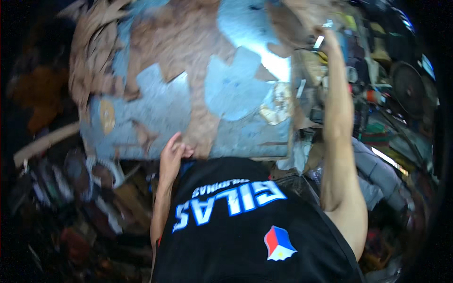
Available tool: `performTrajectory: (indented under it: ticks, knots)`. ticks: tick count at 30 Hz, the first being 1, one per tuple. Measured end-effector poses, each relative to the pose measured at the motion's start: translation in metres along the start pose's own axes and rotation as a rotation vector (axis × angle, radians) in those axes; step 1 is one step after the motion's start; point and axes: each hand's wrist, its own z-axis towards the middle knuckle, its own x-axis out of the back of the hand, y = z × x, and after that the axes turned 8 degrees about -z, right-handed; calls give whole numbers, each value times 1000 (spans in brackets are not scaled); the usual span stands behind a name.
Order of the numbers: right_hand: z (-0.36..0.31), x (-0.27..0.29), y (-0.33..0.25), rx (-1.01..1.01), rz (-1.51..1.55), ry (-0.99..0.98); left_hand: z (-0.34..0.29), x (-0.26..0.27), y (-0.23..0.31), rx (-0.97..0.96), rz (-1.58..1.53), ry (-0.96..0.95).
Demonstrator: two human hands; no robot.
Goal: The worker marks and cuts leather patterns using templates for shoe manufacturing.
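My left hand point(175, 150) is by the front edge of a worn blue-grey work table point(245, 150), its fingers loosely bent and apart with nothing seen in them. A brown, leather-like sheet point(163, 37) with ragged cut edges spreads over the tabletop. Pale blue-grey shapes show among the brown; whether they are bare tabletop or separate pieces I cannot tell. My right arm stretches far forward past the table's right side. Motion smears my right hand point(324, 35) at the far right corner. A small bright strip point(319, 42) shows against it, and its grip is unclear.
Crumpled brown scraps point(96, 52) hang over the table's left edge. A yellowish-white patch point(277, 104) lies at the right. Beyond the right edge is dense clutter with a round dark disc point(406, 88) and an orange spool-like item point(373, 96). A curved wooden strip point(47, 143) juts out at left.
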Motion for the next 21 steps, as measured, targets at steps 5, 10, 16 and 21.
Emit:
performTrajectory:
  ticks: [5, 10, 16, 21]
  knots:
    - [-18, 9, 55, 533, -1210, 590, 11, -9, -7, -30, 128, 109]
    - [-244, -117, 51, 368, -1070, -212, 12, -7, 7, -530, 675, 236]
    - [-293, -103, 103, 542, -1112, 178, 52, -6, 16, -835, 890, 102]
    - [-316, -70, 117, 254, -1105, 241, 116, -36, 58, -936, 1239, -147]
